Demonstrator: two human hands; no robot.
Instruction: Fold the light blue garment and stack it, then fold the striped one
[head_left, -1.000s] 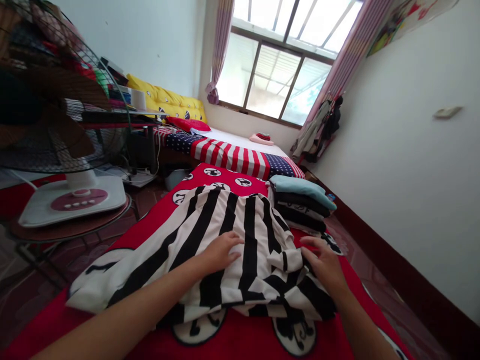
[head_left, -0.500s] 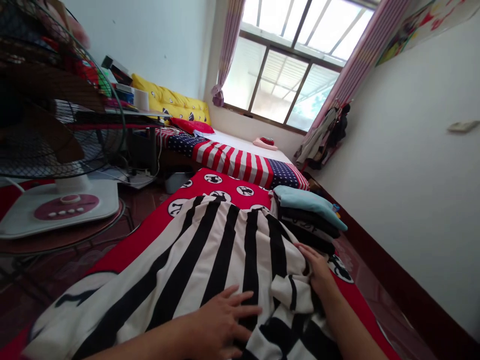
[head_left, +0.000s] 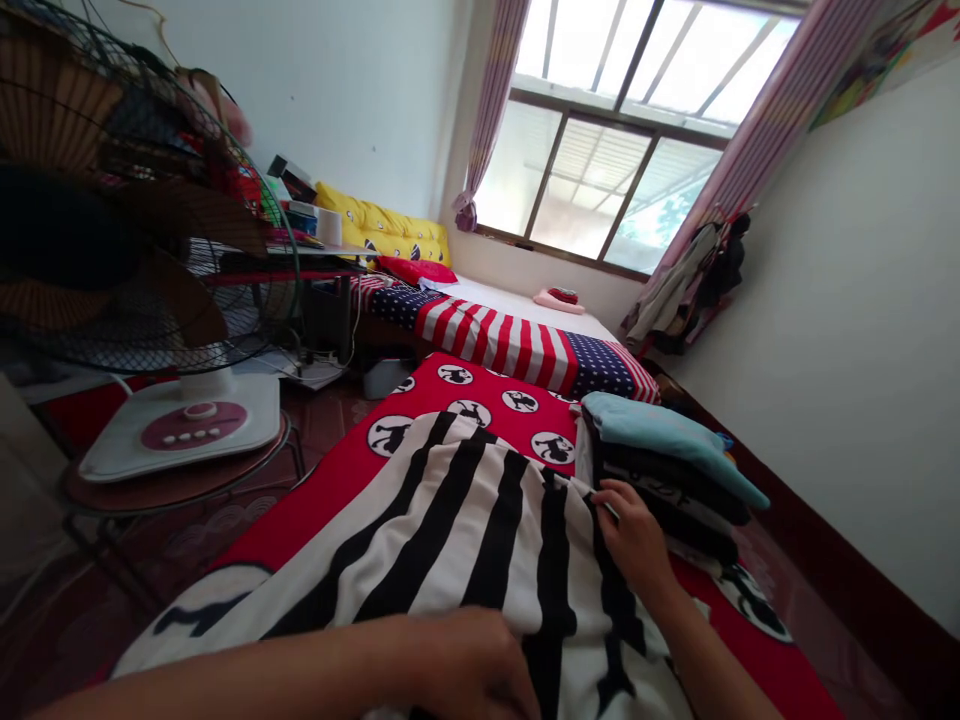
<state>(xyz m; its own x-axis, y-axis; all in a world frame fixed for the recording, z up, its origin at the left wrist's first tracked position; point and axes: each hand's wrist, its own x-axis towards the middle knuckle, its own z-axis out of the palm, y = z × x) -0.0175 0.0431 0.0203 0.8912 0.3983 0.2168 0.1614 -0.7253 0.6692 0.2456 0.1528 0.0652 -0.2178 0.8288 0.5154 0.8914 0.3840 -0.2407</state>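
A black-and-white striped garment point(head_left: 480, 530) lies spread over a red cloth with round dog-like prints point(head_left: 517, 400). At the garment's upper right edge, my right hand point(head_left: 634, 535) pinches the fabric between thumb and fingers. Low in the view, my left hand point(head_left: 476, 665) is curled down onto the cloth near the garment's lower part. Its fingertips are partly hidden, and it seems to grip the fabric. Just beyond my right hand stands a stack of folded clothes, with a light blue piece point(head_left: 660, 435) on top and dark ones point(head_left: 660, 500) beneath.
An electric fan point(head_left: 195, 415) stands on a round stool point(head_left: 180, 490) at left. Behind it is a desk with boxes and papers. A bed with a stars-and-stripes cover point(head_left: 495, 335) lies ahead under the window. Clothes point(head_left: 697, 280) hang at the right wall.
My left hand has gone from spread fingers to a curled shape. The bunched part of the garment at lower right now lies flatter. My right hand has closed on the edge. The view has shifted left.
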